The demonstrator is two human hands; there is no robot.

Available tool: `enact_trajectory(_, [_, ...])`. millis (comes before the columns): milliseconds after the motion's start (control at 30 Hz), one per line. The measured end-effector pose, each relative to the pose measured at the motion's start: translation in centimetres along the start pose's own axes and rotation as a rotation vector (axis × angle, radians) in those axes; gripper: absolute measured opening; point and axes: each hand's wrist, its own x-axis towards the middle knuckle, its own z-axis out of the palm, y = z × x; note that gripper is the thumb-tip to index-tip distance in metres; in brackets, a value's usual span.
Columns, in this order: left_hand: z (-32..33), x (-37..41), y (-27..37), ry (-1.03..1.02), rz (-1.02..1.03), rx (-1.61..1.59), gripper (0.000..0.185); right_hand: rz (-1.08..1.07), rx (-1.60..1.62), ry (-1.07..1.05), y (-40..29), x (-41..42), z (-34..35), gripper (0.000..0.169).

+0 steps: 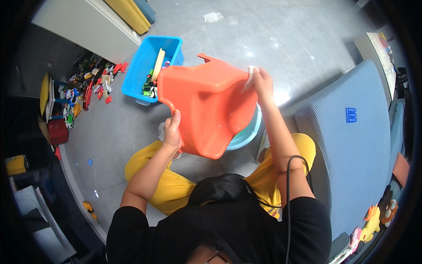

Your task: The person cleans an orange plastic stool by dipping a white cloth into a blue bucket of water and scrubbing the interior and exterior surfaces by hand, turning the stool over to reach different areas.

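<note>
An orange moulded plastic piece [211, 109] with curved, cut-out edges is held up in front of me, tilted. My left hand [173, 132] grips its left lower edge, thumb on the near face. At its upper right edge, my right hand [262, 82] holds a crumpled white cloth or wipe [250, 77] against the plastic. Behind the piece, a light blue round basin [245, 140] stands on the floor, mostly hidden.
A blue plastic bin [132, 77] with a few toys stands ahead on the left. Scattered toys [105, 84] lie beyond it by a white panel [89, 26]. A blue-grey cushioned seat [349, 142] runs along my right. A black cable [288, 198] hangs by my right arm.
</note>
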Motion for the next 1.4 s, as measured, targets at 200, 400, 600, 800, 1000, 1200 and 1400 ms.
enact_trajectory(200, [2.5, 0.5, 0.7, 0.018, -0.054, -0.042, 0.049, -0.313, -0.088, -0.115, -1.1, -3.3, 4.0, 0.027])
enact_trajectory(400, [3.6, 1.4, 0.8, -0.002, -0.064, -0.081, 0.057, -0.824, -0.396, -0.044, -2.2, -6.2, 6.3, 0.015])
enact_trajectory(600, [4.9, 2.7, -0.8, -0.036, 0.03, 0.105, 0.069, -1.129, -0.719, -0.02, -1.1, -6.8, 7.6, 0.026])
enact_trajectory(800, [5.8, 3.0, -1.0, 0.047, 0.098, 0.205, 0.065, -1.19, -0.954, -0.183, -1.4, -7.8, 7.6, 0.022])
enact_trajectory(1000, [6.7, 2.5, 1.4, -0.026, -0.002, 0.053, 0.069, -1.212, -0.875, -0.442, 0.3, -9.6, 6.2, 0.029])
enact_trajectory(1200, [6.0, 2.7, 1.4, -0.032, -0.057, -0.089, 0.074, -1.032, -0.696, -0.489, 1.9, -10.2, 4.9, 0.024])
enact_trajectory(1400, [6.3, 2.9, 1.4, 0.059, -0.145, -0.249, 0.077, -0.094, 0.091, -0.198, 3.6, -7.3, 4.4, 0.02])
